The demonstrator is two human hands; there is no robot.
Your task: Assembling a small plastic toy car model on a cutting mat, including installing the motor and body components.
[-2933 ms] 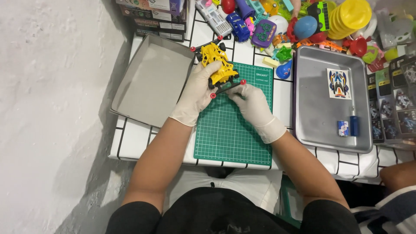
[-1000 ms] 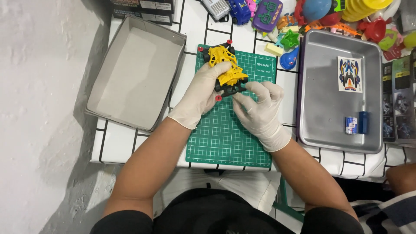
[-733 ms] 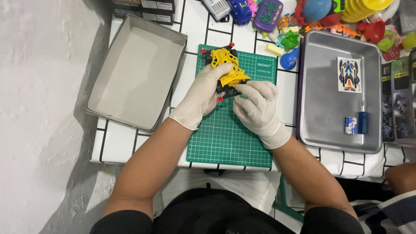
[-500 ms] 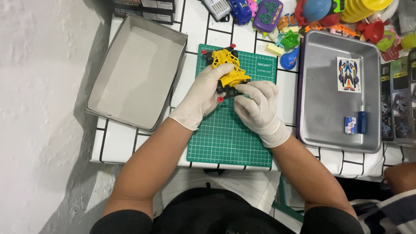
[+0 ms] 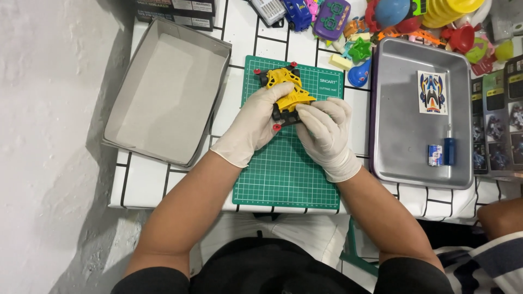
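While both gloved hands grip the yellow toy car (image 5: pixel 289 93) over the green mat (image 5: pixel 283 163), its body already sits on the chassis. Left hand (image 5: pixel 256 122) clasps its side and right hand (image 5: pixel 326 128) pinches its rear; sticker sheet (image 5: pixel 433 92) and battery (image 5: pixel 434 155) lie untouched in the metal tray (image 5: pixel 403 163).

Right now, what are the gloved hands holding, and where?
Both hold the yellow toy car: left hand on its left side, right hand at its rear.

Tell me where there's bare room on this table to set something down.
The grey box left of the green mat is bare. The mat's near half, below both hands holding the yellow toy car, is free. The metal tray has room mid-left. The toy pile at the back is crowded.
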